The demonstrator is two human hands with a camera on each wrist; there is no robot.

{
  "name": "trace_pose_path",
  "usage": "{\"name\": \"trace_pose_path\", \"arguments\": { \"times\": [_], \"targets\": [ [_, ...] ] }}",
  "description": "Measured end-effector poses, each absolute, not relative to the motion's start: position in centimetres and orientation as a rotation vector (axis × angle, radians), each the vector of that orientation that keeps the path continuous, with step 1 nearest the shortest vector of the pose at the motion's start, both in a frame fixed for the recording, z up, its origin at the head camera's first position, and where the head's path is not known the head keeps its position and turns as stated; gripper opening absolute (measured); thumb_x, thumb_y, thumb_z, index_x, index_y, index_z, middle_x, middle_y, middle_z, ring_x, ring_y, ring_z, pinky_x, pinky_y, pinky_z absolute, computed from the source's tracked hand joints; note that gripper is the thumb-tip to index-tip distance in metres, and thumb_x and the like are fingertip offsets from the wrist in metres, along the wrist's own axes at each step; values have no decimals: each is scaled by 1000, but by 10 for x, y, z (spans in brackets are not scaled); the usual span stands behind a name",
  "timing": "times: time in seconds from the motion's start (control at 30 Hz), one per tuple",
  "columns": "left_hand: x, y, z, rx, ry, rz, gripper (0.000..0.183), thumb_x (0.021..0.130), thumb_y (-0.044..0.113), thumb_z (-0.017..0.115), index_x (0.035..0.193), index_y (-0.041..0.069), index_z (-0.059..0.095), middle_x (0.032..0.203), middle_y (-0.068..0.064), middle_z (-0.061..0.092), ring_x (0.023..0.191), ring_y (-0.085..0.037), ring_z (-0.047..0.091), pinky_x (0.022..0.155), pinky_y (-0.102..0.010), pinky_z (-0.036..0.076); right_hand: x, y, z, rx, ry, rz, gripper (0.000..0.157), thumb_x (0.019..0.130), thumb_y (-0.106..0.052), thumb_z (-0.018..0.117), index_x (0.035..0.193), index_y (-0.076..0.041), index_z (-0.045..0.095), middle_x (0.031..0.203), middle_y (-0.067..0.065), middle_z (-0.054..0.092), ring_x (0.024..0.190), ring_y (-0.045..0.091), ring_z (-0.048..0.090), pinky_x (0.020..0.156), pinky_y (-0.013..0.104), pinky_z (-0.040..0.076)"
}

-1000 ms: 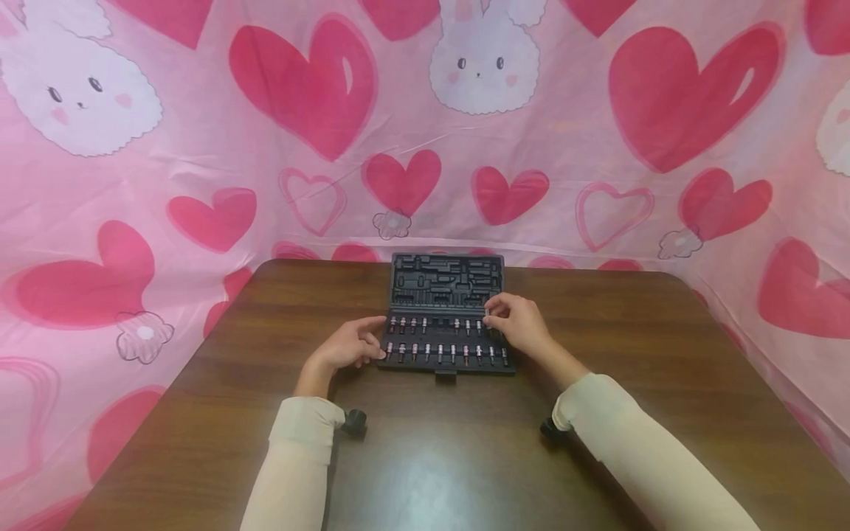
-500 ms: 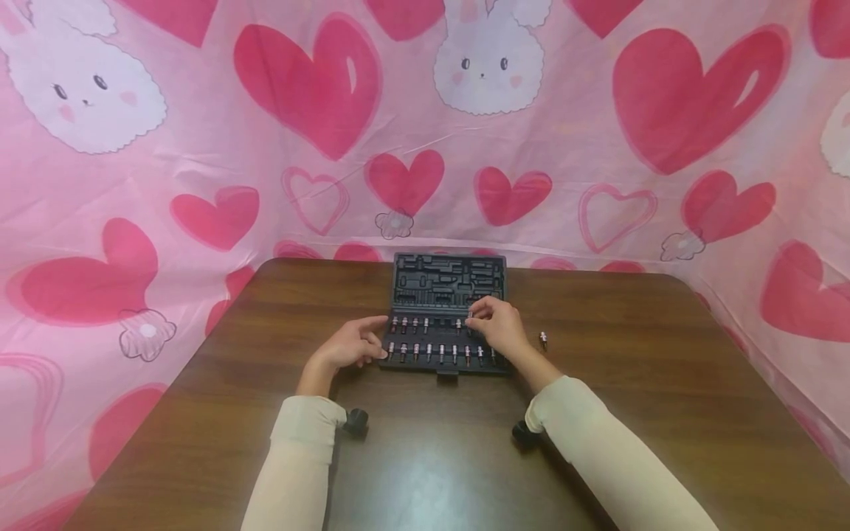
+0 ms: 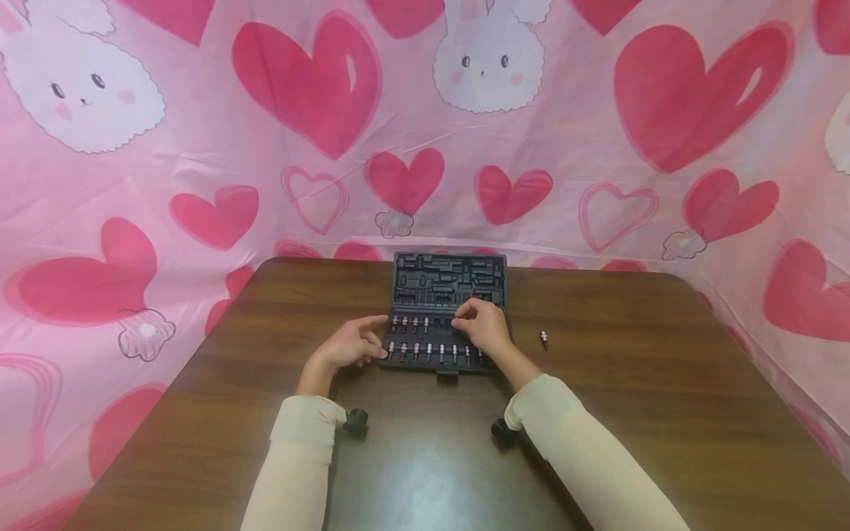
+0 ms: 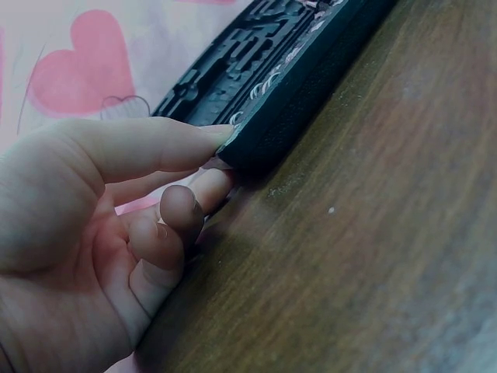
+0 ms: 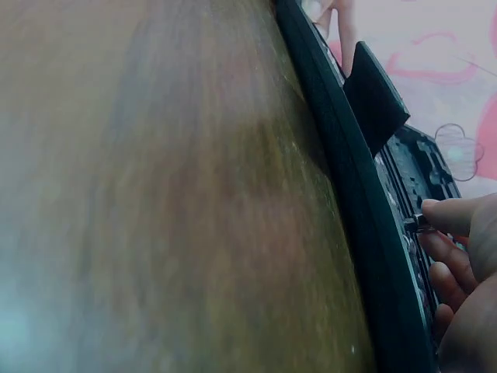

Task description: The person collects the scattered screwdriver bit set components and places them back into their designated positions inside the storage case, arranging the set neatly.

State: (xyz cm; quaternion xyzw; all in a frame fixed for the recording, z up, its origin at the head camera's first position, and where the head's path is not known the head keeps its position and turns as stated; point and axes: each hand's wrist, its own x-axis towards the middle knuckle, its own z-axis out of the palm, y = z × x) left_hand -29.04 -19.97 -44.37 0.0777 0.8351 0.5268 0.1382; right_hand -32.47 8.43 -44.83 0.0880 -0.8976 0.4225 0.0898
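Note:
A black tool case (image 3: 432, 372) stands open on the table, with two rows of small metal bit sockets (image 3: 441, 354) in its base. At its left end, my left hand (image 3: 348, 344) holds the edge, index finger at the side and thumb (image 4: 206, 138) on the rim near the front corner. Over the right part of the back row, my right hand (image 3: 486, 327) pinches a small metal bit socket (image 5: 419, 224) between thumb and index finger. The hand hides part of the case's right side. Another bit socket (image 3: 544, 339) lies on the table right of the case.
The case's lid (image 3: 448, 279), moulded with recesses, leans up behind the base. Its latch (image 5: 377, 97) sticks out at the front. Behind the brown wooden table (image 3: 425, 457) hangs a pink cloth (image 3: 564, 133) with hearts and rabbits.
My right hand has moved left along the back row and now pinches a bit socket from there. A bit socket on the table has come into view. My left hand has stayed put.

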Motion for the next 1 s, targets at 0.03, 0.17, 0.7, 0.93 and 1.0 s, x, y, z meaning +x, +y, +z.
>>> {"name": "trace_pose_path", "arguments": {
  "times": [0.03, 0.17, 0.7, 0.93, 1.0],
  "targets": [
    [-290, -200, -443, 231, 2415, 1523, 69, 81, 3, 71, 144, 7, 45, 78, -9, 64, 57, -21, 51, 52, -32, 44, -325, 83, -449, 251, -2676, 1247, 12, 81, -15, 80, 84, -11, 69, 81, 0, 70, 76, 19, 63, 74, 39, 48],
    [-290, -199, -441, 215, 2414, 1526, 69, 81, 2, 71, 144, 7, 45, 78, -10, 64, 56, -21, 51, 52, -32, 44, -327, 78, -449, 235, -2666, 1241, 12, 80, -16, 80, 82, -12, 69, 81, -1, 70, 77, 20, 64, 75, 42, 47],
    [-288, -198, -440, 200, 2420, 1519, 69, 80, 3, 72, 144, 8, 45, 78, -9, 64, 57, -22, 51, 53, -33, 44, -329, 71, -451, 266, -2722, 1109, 10, 82, -21, 78, 83, -13, 73, 76, -2, 67, 71, 17, 60, 70, 38, 47],
    [-288, -198, -440, 213, 2413, 1523, 69, 80, 2, 71, 144, 7, 45, 78, -9, 64, 56, -21, 51, 52, -32, 44, -333, 74, -450, 297, -2752, 1064, 7, 84, -21, 76, 84, -14, 76, 82, 0, 71, 78, 20, 64, 74, 40, 48],
    [-289, -198, -440, 216, 2410, 1524, 69, 80, 2, 71, 144, 8, 45, 78, -9, 65, 56, -20, 51, 52, -32, 44, -333, 74, -449, 294, -2764, 1053, 8, 84, -21, 76, 83, -13, 76, 82, 0, 71, 79, 22, 64, 75, 41, 48]
  ]
}}
